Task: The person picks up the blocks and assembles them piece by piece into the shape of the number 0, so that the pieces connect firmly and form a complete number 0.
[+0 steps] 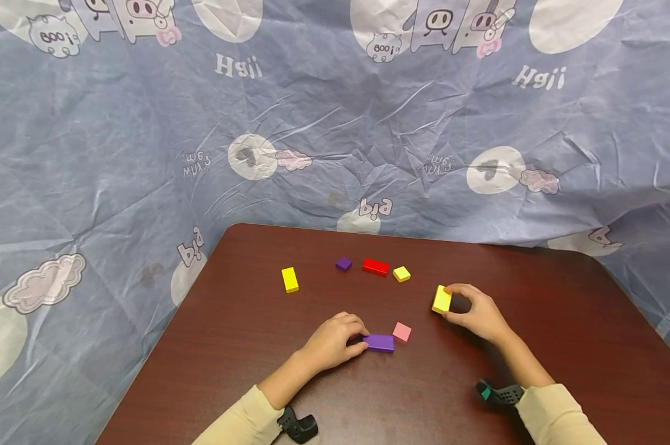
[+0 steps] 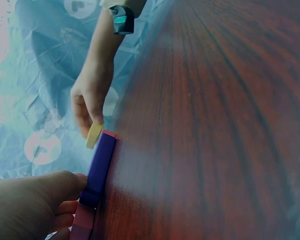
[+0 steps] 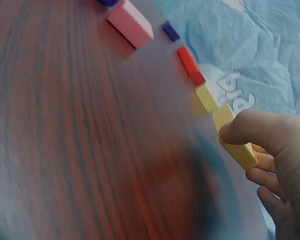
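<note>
The left hand [image 1: 333, 342] pinched the purple block [image 1: 381, 343] at its left end, probably to leave the right end clear beside the pink block [image 1: 402, 332] on the worktop [image 1: 246, 334]. Farther right, the right hand [image 1: 479, 313] pinched a yellow block [image 1: 440, 301] between thumb and fingers, presumably for steadiness.

“BOO” [image 1: 54, 37] is printed in two clouds [image 1: 384, 47] on the cloth [image 1: 324, 111] | “H_ii” [image 1: 238, 67] is printed twice there | other words cannot be read

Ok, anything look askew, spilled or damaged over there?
No spills or visible damage. Only the pink block looks slightly off: it sits askew to the purple block in the left hand, not square with its end.
</note>
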Motion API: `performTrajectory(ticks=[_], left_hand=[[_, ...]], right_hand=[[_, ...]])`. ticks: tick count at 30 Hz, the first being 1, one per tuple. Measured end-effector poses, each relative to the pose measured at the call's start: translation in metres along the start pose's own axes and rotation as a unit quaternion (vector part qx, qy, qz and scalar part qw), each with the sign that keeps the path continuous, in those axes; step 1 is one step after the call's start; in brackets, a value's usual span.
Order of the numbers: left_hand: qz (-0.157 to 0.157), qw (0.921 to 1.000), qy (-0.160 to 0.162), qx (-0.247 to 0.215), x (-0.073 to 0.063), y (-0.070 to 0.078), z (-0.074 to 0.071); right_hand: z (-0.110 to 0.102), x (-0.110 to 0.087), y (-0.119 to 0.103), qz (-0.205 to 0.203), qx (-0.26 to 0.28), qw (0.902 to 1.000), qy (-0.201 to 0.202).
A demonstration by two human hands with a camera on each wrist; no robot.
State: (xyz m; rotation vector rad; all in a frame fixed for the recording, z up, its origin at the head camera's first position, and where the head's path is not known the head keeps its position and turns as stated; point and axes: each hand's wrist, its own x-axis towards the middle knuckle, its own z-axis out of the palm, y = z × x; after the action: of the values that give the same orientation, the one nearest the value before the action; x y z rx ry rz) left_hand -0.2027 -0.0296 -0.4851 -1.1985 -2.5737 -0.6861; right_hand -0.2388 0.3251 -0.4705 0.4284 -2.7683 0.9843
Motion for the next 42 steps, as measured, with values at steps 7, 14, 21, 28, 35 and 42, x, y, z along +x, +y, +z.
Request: performTrajectory(ticks=[7,14,21,28,35,42], left_hand=[[0.001,1.0,0.001,-0.002,-0.001,0.0,0.0],[0.004,1.0,0.006,0.0,-0.001,-0.001,0.001],[0.006,1.0,0.006,0.001,0.0,-0.001,0.0],[0.008,0.9999,0.007,0.001,0.0,-0.001,0.0],[0.007,0.9999,0.006,0.005,0.0,0.0,0.0],[0.005,1.0,0.002,0.005,0.0,0.001,-0.001]], right_hand=[[0.009,0.006,-0.013,-0.022,0.013,0.9997,-0.007],[0.021,0.011,-0.023,-0.046,0.029,0.9984,-0.019],[0.035,0.014,-0.032,-0.07,0.024,0.9969,-0.028],[0.043,0.019,-0.038,-0.086,0.023,0.9943,-0.058],[0.047,0.021,-0.039,-0.086,0.022,0.9933,-0.075],[0.047,0.02,-0.04,-0.09,0.019,0.9911,-0.095]])
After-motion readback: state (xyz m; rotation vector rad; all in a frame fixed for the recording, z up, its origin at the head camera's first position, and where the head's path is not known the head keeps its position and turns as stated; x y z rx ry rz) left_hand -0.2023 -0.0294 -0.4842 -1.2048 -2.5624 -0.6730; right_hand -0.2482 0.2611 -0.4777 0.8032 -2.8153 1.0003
